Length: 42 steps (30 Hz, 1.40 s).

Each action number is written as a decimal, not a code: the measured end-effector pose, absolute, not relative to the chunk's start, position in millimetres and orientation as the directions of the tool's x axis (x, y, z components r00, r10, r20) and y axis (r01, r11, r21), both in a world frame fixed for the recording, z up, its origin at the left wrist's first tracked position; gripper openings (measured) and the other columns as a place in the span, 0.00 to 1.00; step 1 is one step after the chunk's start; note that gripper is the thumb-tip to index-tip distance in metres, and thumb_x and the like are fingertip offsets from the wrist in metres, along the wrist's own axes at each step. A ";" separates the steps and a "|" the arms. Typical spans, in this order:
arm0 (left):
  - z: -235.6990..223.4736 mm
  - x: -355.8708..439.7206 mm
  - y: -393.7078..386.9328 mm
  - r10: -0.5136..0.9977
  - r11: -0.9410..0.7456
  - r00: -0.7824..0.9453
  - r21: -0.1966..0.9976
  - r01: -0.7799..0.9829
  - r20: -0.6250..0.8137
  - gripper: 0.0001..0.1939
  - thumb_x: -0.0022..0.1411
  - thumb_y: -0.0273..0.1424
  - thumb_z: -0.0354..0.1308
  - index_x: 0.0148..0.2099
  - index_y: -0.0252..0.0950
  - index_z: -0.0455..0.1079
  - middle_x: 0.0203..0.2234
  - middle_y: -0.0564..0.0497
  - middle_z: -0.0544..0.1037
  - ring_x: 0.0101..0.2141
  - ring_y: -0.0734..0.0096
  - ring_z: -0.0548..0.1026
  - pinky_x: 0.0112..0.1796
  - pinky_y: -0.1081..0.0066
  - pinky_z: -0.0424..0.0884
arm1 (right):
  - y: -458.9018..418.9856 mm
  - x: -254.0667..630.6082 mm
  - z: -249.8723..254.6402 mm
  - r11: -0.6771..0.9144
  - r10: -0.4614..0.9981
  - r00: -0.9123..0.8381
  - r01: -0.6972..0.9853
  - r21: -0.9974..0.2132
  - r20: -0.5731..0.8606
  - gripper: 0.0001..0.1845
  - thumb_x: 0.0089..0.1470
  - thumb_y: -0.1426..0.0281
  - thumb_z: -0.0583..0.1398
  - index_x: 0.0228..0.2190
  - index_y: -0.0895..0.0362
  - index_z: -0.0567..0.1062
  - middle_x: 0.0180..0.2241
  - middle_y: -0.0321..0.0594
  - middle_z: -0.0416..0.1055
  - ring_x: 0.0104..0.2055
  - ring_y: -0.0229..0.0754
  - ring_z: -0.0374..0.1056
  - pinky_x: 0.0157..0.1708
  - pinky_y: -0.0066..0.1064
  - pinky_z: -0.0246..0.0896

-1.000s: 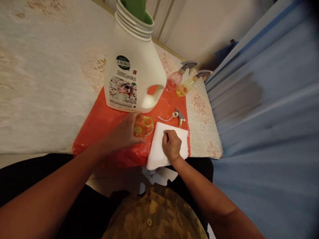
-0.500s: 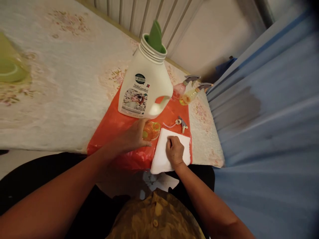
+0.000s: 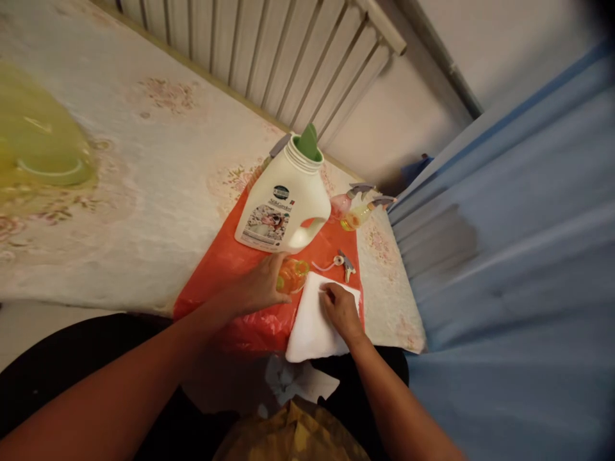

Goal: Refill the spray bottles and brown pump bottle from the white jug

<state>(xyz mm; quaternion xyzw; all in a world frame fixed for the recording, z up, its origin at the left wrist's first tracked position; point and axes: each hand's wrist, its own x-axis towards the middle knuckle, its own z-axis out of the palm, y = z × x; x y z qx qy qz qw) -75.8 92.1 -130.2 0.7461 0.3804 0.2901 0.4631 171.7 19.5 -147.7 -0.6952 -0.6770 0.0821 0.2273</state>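
My left hand (image 3: 259,286) is wrapped round a small orange see-through bottle (image 3: 292,275) standing open-topped on an orange plastic sheet (image 3: 225,266). My right hand (image 3: 339,308) rests on a folded white cloth (image 3: 312,330) at the table's near edge, its fingers curled and pinching the cloth's upper edge. Behind the small bottle stands a big white detergent jug (image 3: 283,203) with a green spout in its open neck. A loose spray-trigger head with its tube (image 3: 342,262) lies on the sheet just right of the bottle.
Two small spray bottles, pink (image 3: 343,202) and yellow (image 3: 358,216), stand behind the jug. A cream floral cover (image 3: 129,179) spreads over the surface. A yellow-green bowl-like thing (image 3: 38,150) is at far left. A radiator (image 3: 269,57) lines the back; blue fabric (image 3: 504,256) hangs at right.
The view has pulled back and tilted up, showing the radiator and more of the surface. My hands stay on the small bottle and the cloth; my right fingers shifted to the cloth's top edge.
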 end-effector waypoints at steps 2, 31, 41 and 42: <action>-132.6 -76.0 93.2 0.842 -0.268 0.534 0.917 0.296 0.074 0.40 0.47 0.33 0.68 0.60 0.42 0.54 0.55 0.43 0.68 0.55 0.46 0.69 0.54 0.49 0.69 | 29.5 173.1 -137.0 0.006 0.970 0.113 0.873 -0.488 0.214 0.09 0.53 0.71 0.56 0.34 0.57 0.76 0.26 0.38 0.74 0.27 0.42 0.69 0.31 0.32 0.65; -145.0 -82.8 91.7 0.853 -0.246 0.514 0.941 0.232 0.096 0.32 0.46 0.34 0.65 0.55 0.42 0.62 0.51 0.46 0.71 0.52 0.50 0.70 0.50 0.58 0.69 | 200.0 70.3 -69.7 0.174 0.947 0.203 0.332 -0.927 0.251 0.03 0.35 0.70 0.59 0.20 0.55 0.69 0.16 0.28 0.63 0.21 0.36 0.57 0.22 0.28 0.54; -140.2 -83.7 90.1 0.865 -0.230 0.495 0.942 0.243 0.084 0.33 0.43 0.33 0.65 0.54 0.43 0.65 0.52 0.46 0.72 0.53 0.51 0.70 0.51 0.61 0.70 | 199.4 52.3 -11.4 0.250 0.886 0.317 0.288 -0.924 0.338 0.08 0.37 0.68 0.62 0.25 0.57 0.71 0.14 0.25 0.62 0.17 0.34 0.58 0.21 0.26 0.55; -140.7 -82.9 90.4 0.865 -0.227 0.494 0.946 0.230 0.088 0.34 0.43 0.33 0.65 0.55 0.43 0.64 0.52 0.46 0.72 0.52 0.51 0.71 0.50 0.60 0.70 | 196.8 56.4 -0.5 0.258 0.881 0.319 0.295 -0.920 0.349 0.08 0.37 0.68 0.62 0.24 0.57 0.71 0.14 0.26 0.62 0.17 0.34 0.58 0.21 0.26 0.55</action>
